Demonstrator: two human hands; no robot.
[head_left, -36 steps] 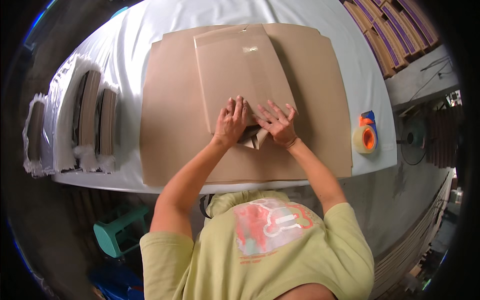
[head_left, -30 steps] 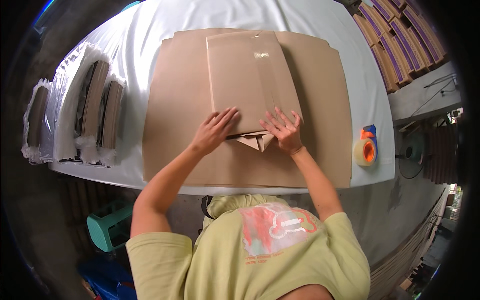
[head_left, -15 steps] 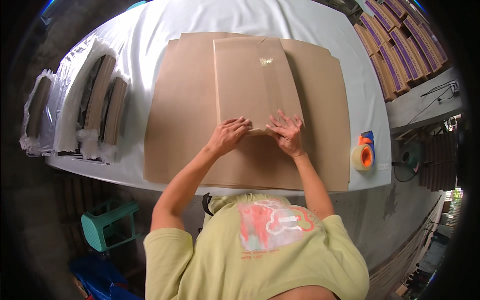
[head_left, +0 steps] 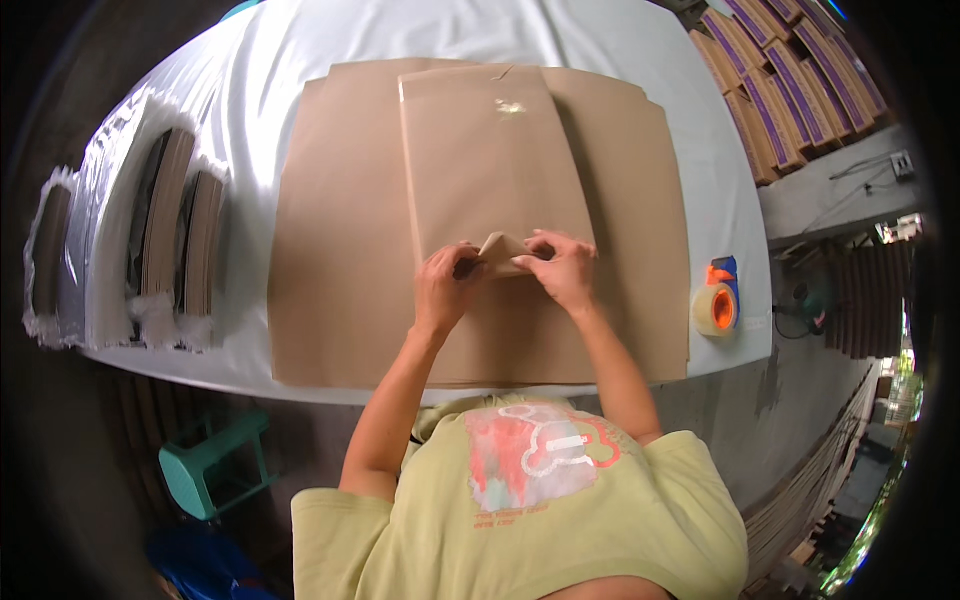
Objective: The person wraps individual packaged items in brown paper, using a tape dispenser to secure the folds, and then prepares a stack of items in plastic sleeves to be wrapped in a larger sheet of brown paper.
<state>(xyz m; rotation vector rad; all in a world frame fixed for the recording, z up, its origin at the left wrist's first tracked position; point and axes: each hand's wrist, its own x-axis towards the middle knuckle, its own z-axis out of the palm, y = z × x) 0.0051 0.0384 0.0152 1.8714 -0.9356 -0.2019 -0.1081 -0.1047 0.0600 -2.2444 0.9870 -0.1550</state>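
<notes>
A flat parcel wrapped in brown kraft paper (head_left: 490, 165) lies lengthwise before me, with a shiny patch of clear tape near its far end. At its near end the loose paper rises into a small pointed fold between my hands. My left hand (head_left: 447, 285) pinches the left side of this fold, fingers curled. My right hand (head_left: 560, 268) grips its right side, thumb pointing inward. Beneath the parcel spread large brown paper sheets (head_left: 340, 230), stacked flat.
A tape dispenser (head_left: 717, 300) with a clear roll stands at the table's right. Plastic-wrapped bundles of brown board (head_left: 165, 220) line the left side. Long cartons with purple stripes (head_left: 790, 90) are stacked at the far right. A green stool (head_left: 215, 465) is on the floor at left.
Both hands have gone from resting on the parcel's near end to pinching its paper. The near edge now stands up in a pointed fold. The whole view has shifted slightly.
</notes>
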